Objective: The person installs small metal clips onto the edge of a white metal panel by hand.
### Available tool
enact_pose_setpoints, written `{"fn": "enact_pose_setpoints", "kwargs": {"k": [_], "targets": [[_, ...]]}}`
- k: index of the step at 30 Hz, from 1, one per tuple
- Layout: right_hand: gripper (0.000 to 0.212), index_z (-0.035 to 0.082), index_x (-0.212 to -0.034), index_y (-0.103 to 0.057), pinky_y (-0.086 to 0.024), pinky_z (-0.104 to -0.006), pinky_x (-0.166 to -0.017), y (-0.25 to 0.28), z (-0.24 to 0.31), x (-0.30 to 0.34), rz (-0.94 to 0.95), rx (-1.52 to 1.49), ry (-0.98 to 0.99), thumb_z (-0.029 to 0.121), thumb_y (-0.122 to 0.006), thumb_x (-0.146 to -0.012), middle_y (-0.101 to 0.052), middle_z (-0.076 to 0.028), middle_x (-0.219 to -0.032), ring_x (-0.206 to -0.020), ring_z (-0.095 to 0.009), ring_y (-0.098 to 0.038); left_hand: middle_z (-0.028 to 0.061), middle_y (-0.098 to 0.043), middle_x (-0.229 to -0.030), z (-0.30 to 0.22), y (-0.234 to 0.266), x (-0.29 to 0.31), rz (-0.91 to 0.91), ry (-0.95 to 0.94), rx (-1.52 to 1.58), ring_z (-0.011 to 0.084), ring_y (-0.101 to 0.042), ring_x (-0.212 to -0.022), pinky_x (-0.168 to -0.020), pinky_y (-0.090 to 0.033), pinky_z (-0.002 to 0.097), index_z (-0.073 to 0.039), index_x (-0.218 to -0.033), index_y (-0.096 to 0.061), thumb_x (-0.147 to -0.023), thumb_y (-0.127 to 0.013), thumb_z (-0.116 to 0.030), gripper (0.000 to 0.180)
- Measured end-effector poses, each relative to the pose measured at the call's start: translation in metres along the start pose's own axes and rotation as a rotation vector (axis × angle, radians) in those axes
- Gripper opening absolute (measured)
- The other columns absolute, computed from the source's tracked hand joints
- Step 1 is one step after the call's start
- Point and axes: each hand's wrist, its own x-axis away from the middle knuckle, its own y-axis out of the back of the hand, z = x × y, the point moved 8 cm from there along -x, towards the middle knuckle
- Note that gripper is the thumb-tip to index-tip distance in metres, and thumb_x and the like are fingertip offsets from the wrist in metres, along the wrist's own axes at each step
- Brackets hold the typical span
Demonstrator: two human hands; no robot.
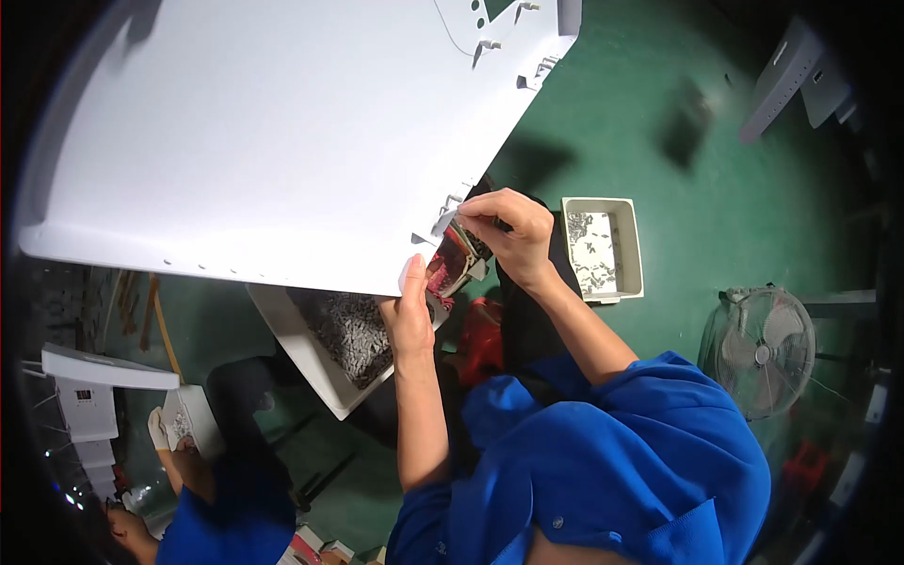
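Observation:
A large white sheet-metal panel (282, 141) with a raised rim fills the upper left. Its near right corner is in my left hand (411, 315), thumb on top and the other fingers hidden underneath. My right hand (516, 235) is at the panel's right edge, thumb and forefinger pinched together against a small grey metal bracket (444, 221). Whatever lies between those fingertips is too small to make out. Farther up the same edge sits another small metal fitting (544, 69), and a thin wire (452, 28) runs near the panel's cut-out.
Beneath the panel, a white bin (306, 363) holds many small grey parts. A cream tray (636, 254) with scattered small pieces stands on the green floor at right. A floor fan (763, 353) is farther right. At lower left, a co-worker in blue (226, 513) handles a white piece.

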Motion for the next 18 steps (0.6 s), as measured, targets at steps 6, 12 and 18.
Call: {"fn": "enact_pose_setpoints", "kwargs": {"k": [6, 12, 18], "targets": [[0.016, 0.005, -0.074, -0.065, -0.047, -0.0239, -0.054, 0.006, 0.000, -0.004, -0.025, 0.111, 0.147, -0.003, -0.072, -0.062, -0.067, -0.005, -0.075, -0.062, -0.016, -0.060, 0.0110, -0.048, -0.120, 0.003, -0.020, 0.003, 0.015, -0.015, 0.022, 0.0179, -0.049, -0.109, -0.094, -0.040, 0.0302, 0.004, -0.126, -0.040, -0.088, -0.053, -0.002, 0.041], [0.016, 0.004, -0.075, -0.064, -0.048, -0.0254, -0.055, 0.015, 0.004, -0.006, -0.052, 0.165, 0.246, -0.003, -0.071, -0.062, -0.067, -0.006, -0.077, -0.064, -0.018, -0.062, 0.0111, -0.048, -0.119, 0.002, -0.033, 0.001, 0.044, -0.026, 0.009, 0.0167, -0.049, -0.107, -0.094, -0.040, 0.0293, 0.005, -0.124, -0.042, -0.088, -0.054, -0.002, 0.039], [0.017, 0.005, -0.075, -0.064, -0.050, -0.0260, -0.056, 0.018, -0.001, -0.007, -0.048, 0.199, 0.234, -0.002, -0.071, -0.061, -0.067, -0.005, -0.076, -0.065, -0.018, -0.063, 0.0118, -0.047, -0.121, 0.005, -0.038, 0.001, 0.034, -0.015, 0.008, 0.0183, -0.048, -0.110, -0.095, -0.039, 0.0301, 0.005, -0.126, -0.039, -0.088, -0.053, -0.002, 0.041]]}}
